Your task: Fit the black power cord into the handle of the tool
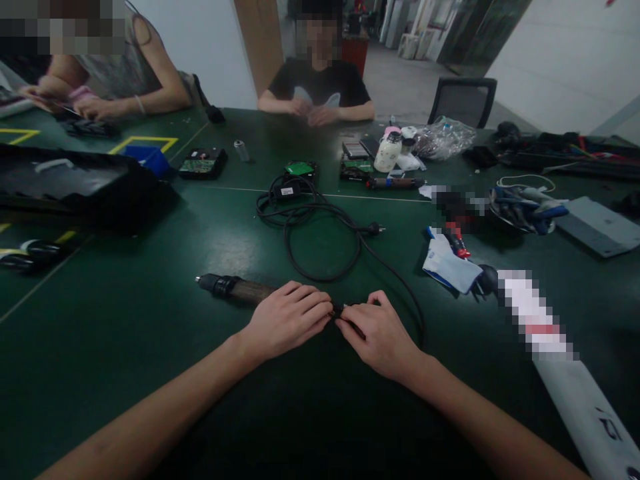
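Observation:
An electric screwdriver (245, 291) lies on the green table with its bit end toward the left. My left hand (289, 317) is wrapped over its rear part, which the fingers mostly hide. Close against that rear end, my right hand (377, 330) pinches the end of a black power cord, its fingertips almost touching those of my left hand. The join between cord and tool is too covered to make out. Beyond my hands the black cord (324, 279) lies in loose loops, with a small labelled box (287, 192) and a mains plug (374, 229) on it.
Several hard drives (301, 169) sit farther back, near another electric screwdriver (396, 183) and a white bottle (387, 152). Gloves (450, 263) and a tablet (603, 225) lie to the right. A black tray (70, 183) stands left. Two people sit across the table.

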Action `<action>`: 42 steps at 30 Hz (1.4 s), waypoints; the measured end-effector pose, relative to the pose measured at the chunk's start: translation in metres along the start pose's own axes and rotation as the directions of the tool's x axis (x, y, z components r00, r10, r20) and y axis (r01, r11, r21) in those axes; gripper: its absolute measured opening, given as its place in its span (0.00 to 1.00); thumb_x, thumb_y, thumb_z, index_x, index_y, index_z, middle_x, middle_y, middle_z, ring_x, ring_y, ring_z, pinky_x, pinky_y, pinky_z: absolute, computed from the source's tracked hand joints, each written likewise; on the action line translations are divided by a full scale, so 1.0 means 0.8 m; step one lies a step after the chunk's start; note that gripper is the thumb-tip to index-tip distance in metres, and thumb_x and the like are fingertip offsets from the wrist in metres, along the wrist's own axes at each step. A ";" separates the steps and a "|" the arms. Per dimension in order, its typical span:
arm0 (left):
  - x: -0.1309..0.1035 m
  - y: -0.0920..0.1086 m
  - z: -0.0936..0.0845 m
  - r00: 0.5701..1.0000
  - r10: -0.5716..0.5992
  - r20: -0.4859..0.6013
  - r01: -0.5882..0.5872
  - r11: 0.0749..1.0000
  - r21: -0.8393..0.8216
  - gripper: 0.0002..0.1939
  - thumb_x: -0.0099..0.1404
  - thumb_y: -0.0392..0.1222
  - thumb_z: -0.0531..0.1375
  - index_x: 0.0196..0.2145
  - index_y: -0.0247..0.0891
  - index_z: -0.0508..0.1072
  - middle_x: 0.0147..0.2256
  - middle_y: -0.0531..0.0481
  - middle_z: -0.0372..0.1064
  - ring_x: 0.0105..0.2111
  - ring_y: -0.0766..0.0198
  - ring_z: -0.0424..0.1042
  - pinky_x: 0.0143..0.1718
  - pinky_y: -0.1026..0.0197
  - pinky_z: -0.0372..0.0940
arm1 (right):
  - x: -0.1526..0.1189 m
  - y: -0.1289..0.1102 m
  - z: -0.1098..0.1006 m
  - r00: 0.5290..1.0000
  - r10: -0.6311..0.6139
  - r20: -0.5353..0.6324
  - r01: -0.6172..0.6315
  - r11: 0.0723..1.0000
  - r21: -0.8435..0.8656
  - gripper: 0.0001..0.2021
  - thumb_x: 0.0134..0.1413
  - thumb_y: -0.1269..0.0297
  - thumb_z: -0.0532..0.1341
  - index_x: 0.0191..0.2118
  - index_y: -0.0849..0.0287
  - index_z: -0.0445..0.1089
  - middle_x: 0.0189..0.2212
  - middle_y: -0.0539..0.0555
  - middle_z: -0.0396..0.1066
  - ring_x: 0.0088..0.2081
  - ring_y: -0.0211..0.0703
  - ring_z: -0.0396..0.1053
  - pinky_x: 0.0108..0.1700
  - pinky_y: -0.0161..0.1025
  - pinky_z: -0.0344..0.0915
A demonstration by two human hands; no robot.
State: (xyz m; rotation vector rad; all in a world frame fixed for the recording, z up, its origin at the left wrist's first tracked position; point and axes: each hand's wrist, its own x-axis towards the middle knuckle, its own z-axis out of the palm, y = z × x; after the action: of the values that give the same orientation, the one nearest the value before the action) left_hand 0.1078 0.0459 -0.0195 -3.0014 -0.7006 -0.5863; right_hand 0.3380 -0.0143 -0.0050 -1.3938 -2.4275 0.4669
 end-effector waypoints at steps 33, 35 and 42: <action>0.002 0.004 0.002 0.999 -0.029 -0.023 0.030 0.999 0.042 0.09 0.73 0.42 0.56 0.48 0.41 0.73 0.48 0.49 0.75 0.47 0.59 0.74 0.49 0.53 0.65 | 0.005 0.000 0.001 0.998 0.038 -0.040 -0.037 0.999 0.031 0.14 0.71 0.62 0.55 0.33 0.57 0.70 0.28 0.49 0.74 0.28 0.38 0.64 0.43 0.44 0.51; 0.002 0.005 0.001 0.999 -0.032 -0.017 0.032 0.999 0.038 0.09 0.73 0.43 0.56 0.48 0.41 0.72 0.49 0.50 0.75 0.47 0.59 0.73 0.49 0.53 0.65 | 0.005 -0.001 0.001 0.999 0.039 -0.034 -0.038 0.999 0.026 0.14 0.71 0.62 0.54 0.33 0.57 0.70 0.29 0.50 0.74 0.28 0.38 0.64 0.43 0.44 0.51; 0.002 0.006 0.000 1.000 -0.027 -0.002 0.027 1.000 -0.004 0.12 0.71 0.42 0.57 0.50 0.42 0.72 0.51 0.49 0.74 0.50 0.57 0.72 0.50 0.52 0.64 | 0.005 -0.001 0.003 0.999 0.038 -0.037 -0.037 0.999 0.022 0.13 0.72 0.63 0.54 0.35 0.57 0.70 0.30 0.50 0.74 0.29 0.39 0.63 0.44 0.44 0.52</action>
State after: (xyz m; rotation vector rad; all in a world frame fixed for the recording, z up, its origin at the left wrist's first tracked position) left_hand 0.1116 0.0423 -0.0188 -2.9995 -0.7414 -0.5926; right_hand 0.3348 -0.0115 -0.0062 -1.4285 -2.3637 0.4708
